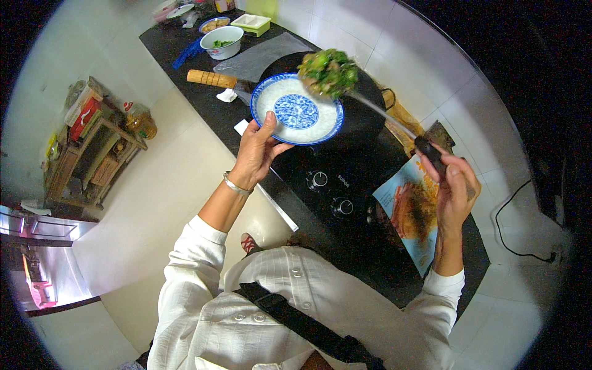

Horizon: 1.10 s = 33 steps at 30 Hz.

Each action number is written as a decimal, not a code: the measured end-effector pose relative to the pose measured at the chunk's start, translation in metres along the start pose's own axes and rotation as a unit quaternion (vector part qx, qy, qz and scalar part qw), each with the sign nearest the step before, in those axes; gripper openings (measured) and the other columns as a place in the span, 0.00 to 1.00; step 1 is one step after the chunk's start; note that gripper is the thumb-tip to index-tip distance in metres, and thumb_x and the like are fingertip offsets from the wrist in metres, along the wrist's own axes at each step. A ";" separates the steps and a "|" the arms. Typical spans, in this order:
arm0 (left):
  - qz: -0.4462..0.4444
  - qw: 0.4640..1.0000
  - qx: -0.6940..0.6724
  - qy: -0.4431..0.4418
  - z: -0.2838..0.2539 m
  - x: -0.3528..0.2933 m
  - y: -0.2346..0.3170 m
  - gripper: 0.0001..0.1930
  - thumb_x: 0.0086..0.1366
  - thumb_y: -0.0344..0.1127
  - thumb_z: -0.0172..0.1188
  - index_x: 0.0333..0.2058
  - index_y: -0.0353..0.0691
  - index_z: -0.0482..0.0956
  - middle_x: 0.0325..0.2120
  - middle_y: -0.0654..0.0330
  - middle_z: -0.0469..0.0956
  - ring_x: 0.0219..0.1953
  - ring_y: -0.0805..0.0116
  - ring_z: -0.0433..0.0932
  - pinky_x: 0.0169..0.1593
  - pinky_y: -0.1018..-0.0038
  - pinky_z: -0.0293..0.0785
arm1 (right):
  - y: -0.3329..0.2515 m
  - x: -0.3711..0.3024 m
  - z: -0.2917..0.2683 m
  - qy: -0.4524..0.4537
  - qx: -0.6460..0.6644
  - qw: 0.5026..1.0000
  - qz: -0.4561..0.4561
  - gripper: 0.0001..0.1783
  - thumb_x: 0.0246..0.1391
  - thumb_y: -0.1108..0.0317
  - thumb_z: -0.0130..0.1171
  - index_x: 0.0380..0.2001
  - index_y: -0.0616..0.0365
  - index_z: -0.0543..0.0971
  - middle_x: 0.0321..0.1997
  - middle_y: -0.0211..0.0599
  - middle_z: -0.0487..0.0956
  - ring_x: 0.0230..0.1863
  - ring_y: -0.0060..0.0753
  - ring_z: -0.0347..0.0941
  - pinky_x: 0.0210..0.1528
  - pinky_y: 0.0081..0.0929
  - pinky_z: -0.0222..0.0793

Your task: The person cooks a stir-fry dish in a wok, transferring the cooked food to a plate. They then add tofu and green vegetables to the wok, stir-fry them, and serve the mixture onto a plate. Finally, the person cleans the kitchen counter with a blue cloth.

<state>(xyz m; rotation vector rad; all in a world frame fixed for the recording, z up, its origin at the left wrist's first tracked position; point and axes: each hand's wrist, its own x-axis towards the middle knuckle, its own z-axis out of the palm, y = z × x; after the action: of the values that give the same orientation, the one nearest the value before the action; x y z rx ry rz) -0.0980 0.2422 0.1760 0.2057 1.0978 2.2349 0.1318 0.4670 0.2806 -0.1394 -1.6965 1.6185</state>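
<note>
My left hand [256, 148] grips the rim of a blue-and-white plate [277, 123], thumb on top; the plate's face shows no food on it. Closed around the black handle of a long metal ladle or spatula [385, 116] is my right hand [455, 188]. Its head is hidden under a heap of cooked green vegetables with brownish pieces [330, 73], held up at the plate's far right edge. I cannot tell whether the food touches the plate. Beneath both lies a dark wok [364, 117] on the black stove, its inside mostly hidden.
Two stove knobs [319, 179] face me. A wooden-handled tool [213, 78] lies left of the wok. Farther back stand a white bowl with greens [222, 44] and a green-and-white container [251, 23]. A colourful printed sheet [404, 206] lies by my right arm. A wooden shelf [92, 160] stands left.
</note>
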 end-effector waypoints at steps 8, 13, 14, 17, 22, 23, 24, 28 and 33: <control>-0.003 1.000 0.009 -0.018 0.013 0.016 -0.004 0.21 0.61 0.45 0.52 0.47 0.37 0.65 0.42 0.56 0.72 0.38 0.66 0.76 0.35 0.74 0.80 | -0.006 -0.021 0.004 -0.190 -0.368 0.889 -0.196 0.10 0.51 0.75 0.48 0.29 0.76 0.74 0.46 0.64 0.70 0.44 0.55 0.71 0.45 0.50 0.69; -0.002 1.000 0.009 -0.023 0.005 0.017 -0.009 0.20 0.62 0.45 0.52 0.46 0.38 0.65 0.42 0.57 0.72 0.40 0.66 0.76 0.35 0.76 0.80 | 0.016 -0.006 0.007 0.042 -0.049 0.992 -0.104 0.10 0.53 0.76 0.45 0.31 0.76 0.73 0.39 0.54 0.74 0.42 0.50 0.72 0.46 0.45 0.71; -0.003 1.000 0.010 -0.020 0.002 0.015 -0.009 0.20 0.61 0.45 0.52 0.47 0.38 0.65 0.42 0.57 0.72 0.40 0.67 0.76 0.35 0.76 0.79 | 0.014 0.002 0.006 0.097 0.004 0.994 -0.046 0.11 0.53 0.75 0.45 0.32 0.75 0.73 0.34 0.47 0.73 0.39 0.44 0.72 0.44 0.41 0.73; 0.015 1.000 -0.006 -0.021 -0.008 0.003 -0.004 0.21 0.61 0.46 0.51 0.47 0.39 0.65 0.42 0.58 0.72 0.41 0.68 0.75 0.34 0.79 0.79 | 0.024 0.031 -0.001 0.103 -0.074 0.992 0.012 0.11 0.52 0.73 0.49 0.32 0.73 0.74 0.34 0.42 0.74 0.33 0.30 0.73 0.40 0.29 0.75; 0.041 0.999 0.022 0.012 -0.044 -0.033 0.014 0.23 0.62 0.48 0.50 0.50 0.39 0.63 0.46 0.59 0.70 0.45 0.68 0.72 0.40 0.77 0.77 | 0.023 0.075 0.005 0.020 -0.141 0.972 0.188 0.12 0.50 0.70 0.50 0.30 0.72 0.75 0.32 0.42 0.75 0.27 0.36 0.76 0.31 0.24 0.77; 0.052 0.997 0.021 0.051 -0.044 -0.043 0.019 0.22 0.63 0.47 0.49 0.50 0.39 0.63 0.46 0.59 0.70 0.45 0.68 0.72 0.42 0.75 0.77 | 0.024 0.082 0.003 0.005 -0.153 0.963 0.220 0.13 0.50 0.70 0.50 0.30 0.72 0.75 0.32 0.42 0.75 0.26 0.38 0.76 0.29 0.24 0.77; 0.047 0.997 0.022 0.051 -0.054 -0.052 0.024 0.21 0.63 0.46 0.48 0.50 0.39 0.63 0.47 0.59 0.70 0.46 0.67 0.72 0.44 0.73 0.76 | 0.027 0.088 0.001 0.002 -0.136 0.964 0.227 0.13 0.49 0.69 0.50 0.29 0.72 0.74 0.32 0.43 0.75 0.25 0.40 0.76 0.28 0.24 0.77; 0.057 0.995 0.012 0.087 -0.086 -0.079 0.034 0.21 0.64 0.44 0.47 0.51 0.39 0.60 0.48 0.57 0.68 0.48 0.65 0.71 0.47 0.69 0.74 | 0.050 0.088 0.015 0.011 -0.070 0.967 0.243 0.12 0.47 0.70 0.52 0.30 0.71 0.73 0.33 0.46 0.76 0.25 0.47 0.77 0.28 0.28 0.78; 0.050 0.995 0.005 0.088 -0.099 -0.088 0.037 0.23 0.63 0.45 0.48 0.51 0.37 0.59 0.48 0.55 0.67 0.48 0.63 0.71 0.47 0.69 0.74 | 0.152 0.033 0.056 0.118 0.111 0.976 0.146 0.12 0.52 0.71 0.51 0.32 0.72 0.73 0.36 0.46 0.75 0.33 0.47 0.76 0.40 0.36 0.75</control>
<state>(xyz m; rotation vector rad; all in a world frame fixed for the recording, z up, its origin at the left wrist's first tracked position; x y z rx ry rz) -0.0851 0.1070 0.1522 0.0690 1.2143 2.3736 0.0125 0.4689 0.1663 -0.4705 -1.3505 1.9097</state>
